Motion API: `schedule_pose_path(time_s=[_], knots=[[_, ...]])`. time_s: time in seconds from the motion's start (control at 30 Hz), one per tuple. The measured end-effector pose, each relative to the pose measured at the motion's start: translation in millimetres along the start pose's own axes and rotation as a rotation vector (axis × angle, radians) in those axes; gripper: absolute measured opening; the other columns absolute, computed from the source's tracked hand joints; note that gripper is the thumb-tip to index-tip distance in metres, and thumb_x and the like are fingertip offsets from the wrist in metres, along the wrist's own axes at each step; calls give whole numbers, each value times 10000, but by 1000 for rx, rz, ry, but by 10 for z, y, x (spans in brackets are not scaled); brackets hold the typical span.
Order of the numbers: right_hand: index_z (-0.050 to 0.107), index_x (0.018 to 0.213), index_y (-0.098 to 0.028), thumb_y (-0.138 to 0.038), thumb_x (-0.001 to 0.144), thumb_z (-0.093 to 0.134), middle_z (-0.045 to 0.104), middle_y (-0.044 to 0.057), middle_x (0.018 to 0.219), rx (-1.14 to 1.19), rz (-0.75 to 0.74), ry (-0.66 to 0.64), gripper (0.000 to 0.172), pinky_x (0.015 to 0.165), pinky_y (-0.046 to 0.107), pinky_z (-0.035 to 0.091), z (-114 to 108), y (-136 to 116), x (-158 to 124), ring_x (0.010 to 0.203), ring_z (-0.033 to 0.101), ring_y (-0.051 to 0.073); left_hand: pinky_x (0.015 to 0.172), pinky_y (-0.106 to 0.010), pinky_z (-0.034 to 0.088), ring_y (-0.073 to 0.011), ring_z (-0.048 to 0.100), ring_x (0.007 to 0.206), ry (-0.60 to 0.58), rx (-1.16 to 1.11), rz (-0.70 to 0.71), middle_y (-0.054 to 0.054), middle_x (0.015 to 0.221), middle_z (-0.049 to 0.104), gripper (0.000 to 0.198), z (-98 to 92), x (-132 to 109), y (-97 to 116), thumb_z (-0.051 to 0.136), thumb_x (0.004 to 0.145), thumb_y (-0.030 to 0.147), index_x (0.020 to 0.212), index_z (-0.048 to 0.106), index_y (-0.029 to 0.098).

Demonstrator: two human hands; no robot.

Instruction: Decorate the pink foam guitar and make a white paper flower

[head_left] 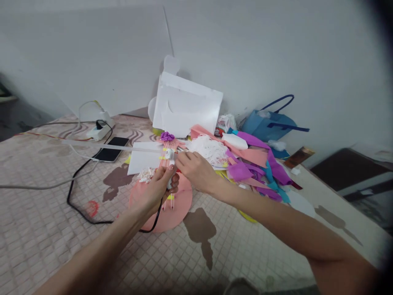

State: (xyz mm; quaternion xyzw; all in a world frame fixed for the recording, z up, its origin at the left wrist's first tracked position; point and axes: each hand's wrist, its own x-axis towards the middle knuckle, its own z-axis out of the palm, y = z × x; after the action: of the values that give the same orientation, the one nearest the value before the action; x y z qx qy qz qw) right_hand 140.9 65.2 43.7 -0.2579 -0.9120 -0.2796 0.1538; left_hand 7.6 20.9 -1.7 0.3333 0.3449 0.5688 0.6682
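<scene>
My left hand is wrapped round the grip of a white glue gun with a black cord running down from it. A long translucent glue stick sticks out of it to the left. My right hand is closed at the gun's right side, its fingertips pinched together; what they hold is too small to make out. Under the hands lies a round salmon-pink paper disc, with thin pale sticks over it. Just beyond sits a purple crepe-paper flower.
White shredded paper and purple crepe strips are heaped at right. White boards lean on the wall beside a blue bag. A phone and a power strip lie at left, cords crossing the table.
</scene>
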Motion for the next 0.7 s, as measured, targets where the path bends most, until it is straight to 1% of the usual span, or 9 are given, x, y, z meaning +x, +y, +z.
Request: schedule_pose_path(time_s=[0.1,0.2,0.33,0.4,0.5,0.53,0.6,0.67,0.7], knots=[[563,811,-159,-58,875,345,550,81,807,-55,-83,-29,249,595,347,366,-18,13,5,696,475,202,442,-136,316,-36,398,486,57,20,-33,60,568,453,364,9,-15,5,698,717,402,716,409,181],[571,804,-166,-79,887,342,560,73,810,-87,-133,-38,259,603,343,373,-10,36,-20,701,477,198,439,-135,322,-34,404,478,106,20,-64,63,558,447,405,33,-42,13,736,667,406,703,400,182],[575,819,-168,-83,891,358,567,61,822,-64,-220,-31,243,616,334,379,28,146,-13,720,484,192,428,-137,317,-31,396,460,102,-10,-68,68,547,442,421,55,-54,7,742,653,419,701,398,182],[568,811,-175,-85,889,381,562,49,817,40,-240,-23,222,630,325,381,38,208,-22,727,488,183,415,-136,300,-30,391,452,79,-26,-64,71,542,436,419,54,-43,-3,745,655,404,698,391,183],[550,787,-197,-99,886,417,547,21,802,350,-215,-20,192,676,303,398,16,232,-113,742,494,158,396,-133,267,-32,382,447,35,-41,-62,74,532,417,422,34,-9,2,745,663,392,690,379,183],[545,782,-202,-111,885,428,542,13,796,457,-193,-23,180,690,293,406,0,216,-163,747,496,150,395,-131,263,-34,382,450,24,-47,-54,74,533,414,418,22,4,12,739,671,392,693,379,182],[540,794,-197,-140,897,414,537,12,795,560,-107,-16,173,687,274,424,-33,160,-276,756,507,139,405,-129,271,-35,384,463,3,-58,-31,70,542,414,408,-3,25,40,724,692,396,700,378,181],[552,821,-187,-191,898,441,544,20,808,789,211,33,135,687,267,436,-52,100,-379,764,527,131,411,-126,272,-33,375,468,-21,-73,-22,68,553,413,399,-28,34,62,706,716,398,704,371,182],[559,825,-183,-216,893,456,544,15,777,921,373,53,128,663,262,439,-53,78,-419,723,533,123,409,-125,262,-32,365,466,-34,-81,-26,69,556,408,390,-38,34,66,694,730,398,709,369,184]])
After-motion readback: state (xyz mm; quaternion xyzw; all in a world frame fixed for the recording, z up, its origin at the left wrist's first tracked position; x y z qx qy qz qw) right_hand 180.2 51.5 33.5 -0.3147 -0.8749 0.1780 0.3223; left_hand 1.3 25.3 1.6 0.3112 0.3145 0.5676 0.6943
